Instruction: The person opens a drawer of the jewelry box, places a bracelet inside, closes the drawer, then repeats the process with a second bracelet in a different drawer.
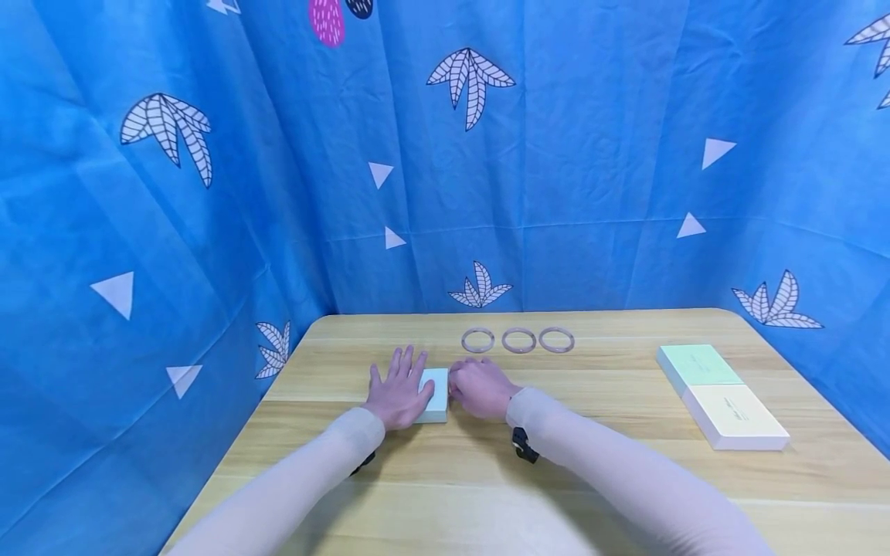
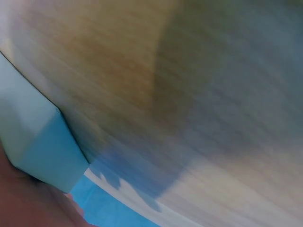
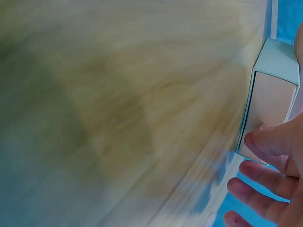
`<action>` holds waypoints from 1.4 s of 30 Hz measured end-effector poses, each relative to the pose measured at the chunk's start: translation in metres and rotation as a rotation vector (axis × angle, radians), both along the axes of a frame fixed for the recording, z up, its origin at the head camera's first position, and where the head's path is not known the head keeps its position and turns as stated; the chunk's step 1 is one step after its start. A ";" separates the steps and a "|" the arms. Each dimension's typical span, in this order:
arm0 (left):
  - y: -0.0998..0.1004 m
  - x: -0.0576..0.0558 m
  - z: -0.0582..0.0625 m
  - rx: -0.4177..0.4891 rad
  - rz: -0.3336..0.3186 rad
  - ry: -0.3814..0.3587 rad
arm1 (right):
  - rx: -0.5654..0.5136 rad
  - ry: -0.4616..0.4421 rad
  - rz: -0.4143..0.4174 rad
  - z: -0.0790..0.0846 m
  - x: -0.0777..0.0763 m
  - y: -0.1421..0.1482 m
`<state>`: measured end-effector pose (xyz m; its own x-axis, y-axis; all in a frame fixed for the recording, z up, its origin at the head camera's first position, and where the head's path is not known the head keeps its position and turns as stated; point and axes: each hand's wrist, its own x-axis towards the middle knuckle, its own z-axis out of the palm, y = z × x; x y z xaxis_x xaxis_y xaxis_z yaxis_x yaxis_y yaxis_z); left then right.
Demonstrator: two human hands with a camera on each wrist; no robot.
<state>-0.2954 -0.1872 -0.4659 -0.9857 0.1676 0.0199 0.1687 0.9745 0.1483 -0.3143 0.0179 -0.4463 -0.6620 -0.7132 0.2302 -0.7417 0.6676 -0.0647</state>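
A small pale blue drawer box (image 1: 437,384) lies on the table between my hands. My left hand (image 1: 398,390), fingers spread and straight, rests on the box's left part and covers it. At the right side, my right hand (image 1: 483,388) is curled close against the box. The right wrist view shows the pinkish drawer front (image 3: 273,97) inside the blue sleeve. Thumb and forefinger (image 3: 272,139) pinch at a small pull loop (image 3: 262,124) on that front, while the other fingers stay apart. In the left wrist view, the box (image 2: 52,156) sits against the left hand.
Behind the hands, three pale purple bangles (image 1: 478,340) lie in a row. Toward the right edge of the wooden table (image 1: 598,494), a light green box (image 1: 701,364) adjoins a cream box (image 1: 737,413). A blue patterned curtain (image 1: 591,170) hangs around the back and sides.
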 end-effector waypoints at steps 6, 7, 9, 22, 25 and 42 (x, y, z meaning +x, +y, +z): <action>0.000 0.002 0.003 -0.024 0.009 -0.013 | 0.005 -0.004 -0.008 -0.001 -0.001 0.001; 0.000 0.002 0.004 -0.025 0.010 -0.013 | 0.005 -0.002 -0.008 -0.001 -0.001 0.001; 0.000 0.001 0.004 -0.023 0.009 -0.010 | 0.005 -0.002 -0.007 -0.001 -0.001 0.002; 0.004 0.007 0.009 0.011 0.007 0.004 | 0.003 -0.013 0.002 -0.002 -0.002 0.007; 0.004 0.007 0.009 0.007 0.008 0.000 | 0.000 -0.013 0.006 -0.003 -0.002 0.008; 0.003 0.002 0.010 0.008 0.020 -0.018 | -0.002 -0.051 -0.004 0.003 -0.002 0.014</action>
<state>-0.2933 -0.1845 -0.4564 -0.9890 0.1478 0.0038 0.1465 0.9764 0.1586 -0.3163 0.0322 -0.4433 -0.6760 -0.7100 0.1973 -0.7346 0.6705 -0.1040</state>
